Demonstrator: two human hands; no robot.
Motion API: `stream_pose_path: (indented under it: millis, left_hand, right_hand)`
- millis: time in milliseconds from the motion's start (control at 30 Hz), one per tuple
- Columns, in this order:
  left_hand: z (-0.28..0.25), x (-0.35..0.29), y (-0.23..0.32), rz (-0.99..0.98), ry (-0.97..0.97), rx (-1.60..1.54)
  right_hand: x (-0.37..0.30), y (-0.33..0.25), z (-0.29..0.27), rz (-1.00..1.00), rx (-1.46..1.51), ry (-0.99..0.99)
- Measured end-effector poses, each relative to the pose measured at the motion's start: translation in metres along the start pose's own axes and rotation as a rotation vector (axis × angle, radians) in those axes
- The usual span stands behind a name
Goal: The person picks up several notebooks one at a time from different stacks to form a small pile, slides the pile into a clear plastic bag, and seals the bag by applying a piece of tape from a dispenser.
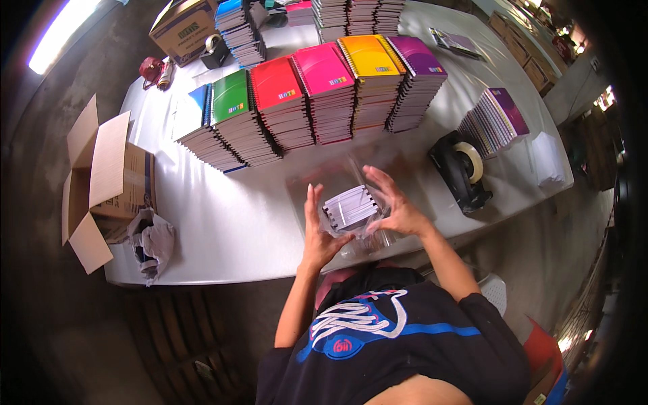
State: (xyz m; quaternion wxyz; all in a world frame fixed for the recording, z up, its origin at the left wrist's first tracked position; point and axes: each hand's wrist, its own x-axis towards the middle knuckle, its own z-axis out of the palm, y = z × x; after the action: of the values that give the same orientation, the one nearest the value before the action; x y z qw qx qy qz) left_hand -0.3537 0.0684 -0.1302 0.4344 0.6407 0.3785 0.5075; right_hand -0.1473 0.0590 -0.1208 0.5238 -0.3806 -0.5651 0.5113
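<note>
A small bundle of notebooks [351, 206], page edges facing up, sits in clear plastic near the table's front edge. My left hand [320, 233] cups its left side, with the fingers pointing up and the thumb along the near edge. On the other side, my right hand [399, 210] curves around the right end, its fingers somewhat blurred and its thumb at the near corner. Both hands hold the bundle between them. More flat clear plastic [415, 182] lies on the table beneath and around it. Tall stacks of spiral notebooks [275, 84] in several colours stand just beyond.
To the right is a black tape dispenser [451, 172], with a purple notebook stack [503, 115] and white papers [547, 160] past it. An open cardboard box [111, 169] and a crumpled plastic bag [154, 243] are at left. Another carton [185, 30] stands at the back.
</note>
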Motion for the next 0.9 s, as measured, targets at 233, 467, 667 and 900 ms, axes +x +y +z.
stream_pose_path:
  millis: [233, 467, 667, 900]
  left_hand:
    - [-0.017, 0.029, 0.059, 0.630, -0.085, 0.752]
    - [-0.037, -0.037, 0.017, 0.304, 0.242, 0.583]
    - [-0.008, -0.050, -0.008, 0.180, 0.004, 0.397]
    - [-0.025, -0.036, -0.008, 0.271, -0.169, 0.431]
  right_hand:
    - [0.029, -0.102, -0.003, -0.256, -1.135, -0.409]
    - [0.006, -0.082, -0.050, -0.205, -0.642, 0.012]
    - [-0.026, -0.017, -0.003, -0.141, -0.601, -0.155]
    - [-0.006, -0.016, -0.029, -0.355, -0.808, -0.365]
